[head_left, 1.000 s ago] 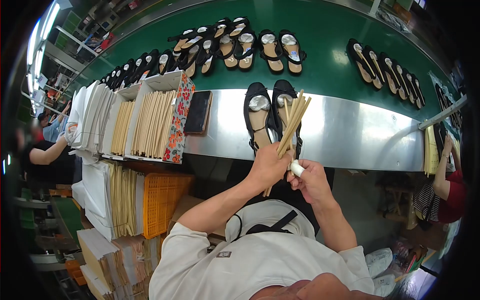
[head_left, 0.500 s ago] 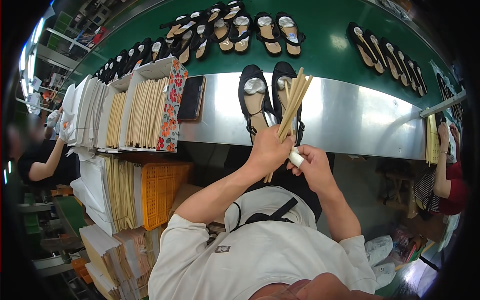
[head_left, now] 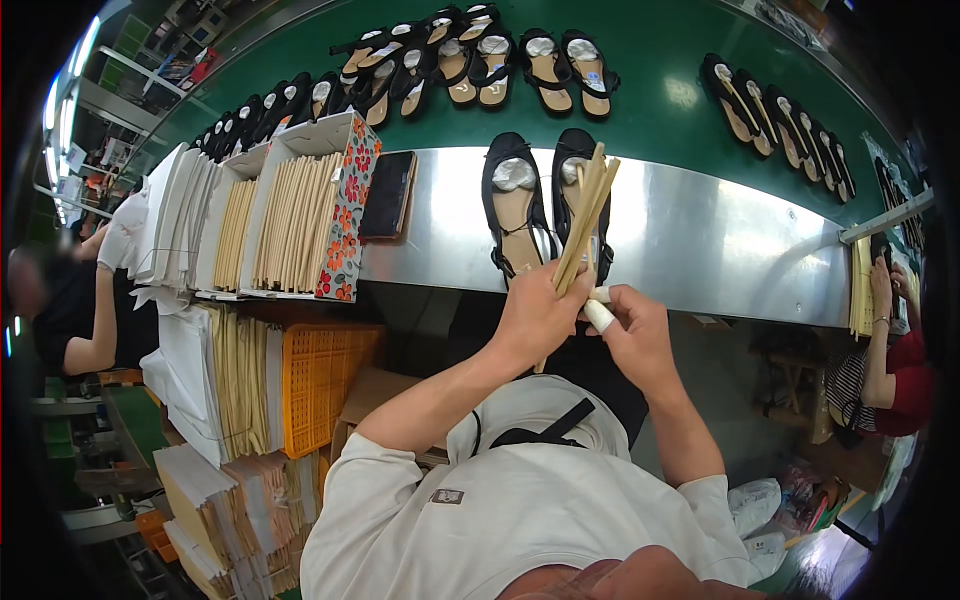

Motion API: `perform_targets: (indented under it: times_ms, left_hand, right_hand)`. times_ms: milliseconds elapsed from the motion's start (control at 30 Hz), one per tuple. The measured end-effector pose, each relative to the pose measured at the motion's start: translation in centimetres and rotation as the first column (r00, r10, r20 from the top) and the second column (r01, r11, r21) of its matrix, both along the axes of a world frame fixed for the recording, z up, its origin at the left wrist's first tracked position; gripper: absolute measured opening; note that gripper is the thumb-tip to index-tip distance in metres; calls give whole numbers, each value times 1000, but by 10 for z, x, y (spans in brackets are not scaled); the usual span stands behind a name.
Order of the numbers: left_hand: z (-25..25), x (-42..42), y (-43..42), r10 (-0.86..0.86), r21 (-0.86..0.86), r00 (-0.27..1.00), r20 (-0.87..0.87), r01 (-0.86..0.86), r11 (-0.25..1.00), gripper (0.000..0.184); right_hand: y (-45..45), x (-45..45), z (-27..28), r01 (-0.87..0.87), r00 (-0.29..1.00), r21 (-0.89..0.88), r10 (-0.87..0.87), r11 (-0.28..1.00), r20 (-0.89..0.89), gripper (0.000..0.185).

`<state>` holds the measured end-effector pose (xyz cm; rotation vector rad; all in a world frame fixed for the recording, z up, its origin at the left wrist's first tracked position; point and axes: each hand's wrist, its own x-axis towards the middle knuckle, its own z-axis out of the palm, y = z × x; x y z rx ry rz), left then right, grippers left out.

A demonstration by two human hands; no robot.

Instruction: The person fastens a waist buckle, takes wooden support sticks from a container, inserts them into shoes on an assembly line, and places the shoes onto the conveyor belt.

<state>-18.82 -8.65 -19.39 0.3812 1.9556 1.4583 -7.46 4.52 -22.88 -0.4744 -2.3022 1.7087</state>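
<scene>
My left hand (head_left: 540,315) is wrapped round a small bundle of thin wooden sticks (head_left: 588,222), their upper ends fanned out over the right shoe. My right hand (head_left: 640,332) is held close beside it, fingertips pinched together near the sticks; white coverings (head_left: 600,316) sit on its fingers. Whether a stick is between those fingers is hidden. Just beyond my hands lies a pair of black strappy flat shoes, the left one (head_left: 516,205) and the right one (head_left: 572,165), with tan insoles and white paper in the toes.
A flowered box (head_left: 348,215) at left holds many sticks, beside a dark phone-like object (head_left: 388,195) on the metal bench edge (head_left: 700,230). More black shoes (head_left: 545,75) line the green surface (head_left: 640,60). An orange crate (head_left: 320,380) stands below. Co-workers' arms (head_left: 100,310) show at both sides.
The sticks in my left hand have drawn closer together, and both hands have shifted slightly. At far left, the co-worker's gloved hand has moved against the white paper stack.
</scene>
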Motion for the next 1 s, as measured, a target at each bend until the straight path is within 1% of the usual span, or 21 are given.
perform_targets:
  times_ms: [33,100,133,167,200,233,267,300,367,400,433,467,500,533,600,733,800,867,900,967,1000]
  left_hand:
    - [-3,7,-3,-2,-1,1000,0,2,1000,30]
    - [-20,22,-10,152,226,960,-237,-97,969,25]
    - [-35,29,-14,223,297,934,-278,-137,945,20]
    - [-39,35,-16,222,297,934,-280,-136,945,20]
    - [-42,40,-19,260,334,953,-156,-196,922,19]
    - [-42,44,-20,291,361,956,-26,-262,895,19]
    - [-43,48,-17,304,302,951,49,-304,904,18]
    - [-42,49,-15,308,301,950,50,-308,903,18]
    - [-39,50,-11,240,141,944,225,-275,951,21]
    - [-45,50,-7,247,138,934,258,-288,948,25]
    - [-50,50,-3,246,139,935,257,-287,948,25]
    - [-54,49,0,255,201,912,322,-329,923,28]
    - [-59,50,4,259,258,885,388,-374,891,31]
    - [-55,48,8,258,257,885,388,-373,891,31]
    - [-47,43,18,331,307,812,481,-510,804,33]
    - [-55,39,19,314,313,812,492,-502,806,34]
    - [-58,39,16,280,315,869,408,-422,850,34]
    - [-56,38,13,267,304,887,376,-390,869,34]
    - [-55,37,12,255,292,905,341,-360,886,34]
    - [-53,34,10,243,276,913,329,-339,899,33]
    - [-52,33,9,230,257,920,317,-316,913,33]
  right_hand:
    - [1,-2,1,46,997,-380,-18,924,77,15]
    - [10,-1,1,22,994,-424,25,905,105,20]
    - [12,-1,1,10,996,-461,30,887,79,22]
    - [13,-1,1,-4,998,-498,34,867,51,23]
    - [15,-1,0,-4,998,-499,34,866,52,23]
    - [16,0,-1,-3,997,-392,30,920,64,27]
    - [16,1,-2,-5,997,-278,27,960,76,31]
    - [16,0,-2,-8,997,-279,31,960,77,31]
    - [16,-1,-1,19,997,-246,-1,969,73,33]
    - [16,-2,-1,19,997,-247,-1,969,74,33]
    - [16,-2,-1,4,999,-288,11,958,49,34]
    - [17,-3,-1,-12,999,-329,21,944,24,34]
    - [18,-3,1,-11,1000,-329,20,944,24,34]
    - [19,-3,3,-16,999,-320,24,947,23,35]
    - [20,-2,4,-22,999,-310,31,950,22,35]
    - [22,-3,8,-27,998,-224,39,974,49,33]
    - [19,-2,9,-20,998,-201,31,979,47,31]
    - [13,-2,5,13,999,8,-13,1000,-34,25]
    - [11,-3,4,12,999,9,-11,1000,-33,25]
    - [6,-6,2,112,971,262,-49,958,-235,23]
    - [5,-8,2,109,971,262,-46,959,-235,23]
